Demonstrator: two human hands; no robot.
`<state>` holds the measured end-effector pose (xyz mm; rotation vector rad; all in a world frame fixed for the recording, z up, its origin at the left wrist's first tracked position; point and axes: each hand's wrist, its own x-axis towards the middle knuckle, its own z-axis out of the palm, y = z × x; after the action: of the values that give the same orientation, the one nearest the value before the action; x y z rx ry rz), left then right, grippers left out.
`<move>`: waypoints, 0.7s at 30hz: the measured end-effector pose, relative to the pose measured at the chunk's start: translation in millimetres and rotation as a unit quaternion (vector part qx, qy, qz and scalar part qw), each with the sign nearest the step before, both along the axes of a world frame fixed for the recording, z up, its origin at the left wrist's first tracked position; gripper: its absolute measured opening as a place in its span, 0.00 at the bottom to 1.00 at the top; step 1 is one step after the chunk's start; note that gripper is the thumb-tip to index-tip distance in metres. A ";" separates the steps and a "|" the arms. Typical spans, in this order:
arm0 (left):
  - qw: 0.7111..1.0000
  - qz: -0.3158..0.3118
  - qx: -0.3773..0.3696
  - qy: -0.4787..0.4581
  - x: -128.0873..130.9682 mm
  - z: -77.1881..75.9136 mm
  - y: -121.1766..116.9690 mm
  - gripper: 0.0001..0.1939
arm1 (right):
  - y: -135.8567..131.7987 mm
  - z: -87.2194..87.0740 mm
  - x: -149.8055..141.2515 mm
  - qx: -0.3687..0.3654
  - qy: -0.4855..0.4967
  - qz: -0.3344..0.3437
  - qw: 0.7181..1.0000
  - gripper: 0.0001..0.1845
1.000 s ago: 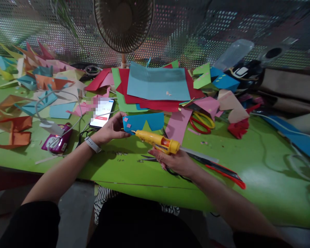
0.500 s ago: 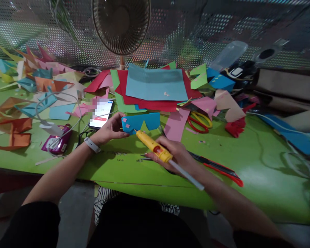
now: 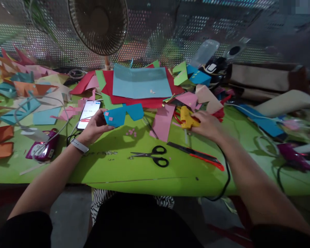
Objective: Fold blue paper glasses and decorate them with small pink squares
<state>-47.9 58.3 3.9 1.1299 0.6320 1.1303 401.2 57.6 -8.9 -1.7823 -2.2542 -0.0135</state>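
My left hand (image 3: 94, 125) pinches a blue paper cut-out (image 3: 124, 114) shaped like glasses, with small pink squares stuck on it, just above the green table (image 3: 113, 168). My right hand (image 3: 208, 124) is stretched out to the right and wrapped round a yellow glue gun (image 3: 187, 118), which rests low over the table beside red-and-yellow scissors (image 3: 177, 119). Several tiny pink paper squares (image 3: 131, 132) lie under the cut-out. Black scissors (image 3: 153, 156) lie between my arms.
A phone (image 3: 88, 110) lies by my left hand. A stack of red, green and blue sheets (image 3: 141, 84) sits behind, under a fan (image 3: 98, 24). A red-and-black cutter (image 3: 196, 155), a pink sheet (image 3: 162, 122), folded paper shapes (image 3: 23, 86) and cables (image 3: 223, 179) crowd the table.
My right hand has carried the glue gun from the cut-out away to the right and lowered it. The black scissors it hid are now uncovered. My view has shifted to the right.
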 end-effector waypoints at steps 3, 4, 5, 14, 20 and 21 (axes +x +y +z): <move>1.000 0.004 -0.002 -0.002 -0.4 0.4 1.2 0.25 | 4.3 5.1 12.3 -0.024 0.009 0.006 1.000 0.14; 1.000 0.006 -0.003 -0.004 -0.5 0.8 1.4 0.25 | 2.3 10.1 11.3 -0.025 0.012 0.013 1.000 0.14; 1.000 0.009 -0.005 -0.006 -0.5 1.2 1.5 0.25 | -1.1 16.1 7.4 -0.021 0.015 0.019 0.999 0.14; 1.000 0.010 0.000 -0.006 0.3 1.7 1.6 0.25 | -35.1 27.3 -122.2 -0.104 -0.012 0.051 0.993 0.20; 1.000 0.012 0.000 -0.005 -2.0 1.1 1.9 0.24 | -31.7 13.3 -141.8 -0.129 0.071 0.021 0.989 0.11; 1.000 0.012 0.000 -0.005 -2.1 0.5 2.4 0.24 | -31.5 16.6 -138.3 -0.139 0.134 0.005 0.981 0.10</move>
<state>-50.0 60.7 4.4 1.1193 0.6400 1.1557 263.0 26.2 7.7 -1.7773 -2.1506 0.5367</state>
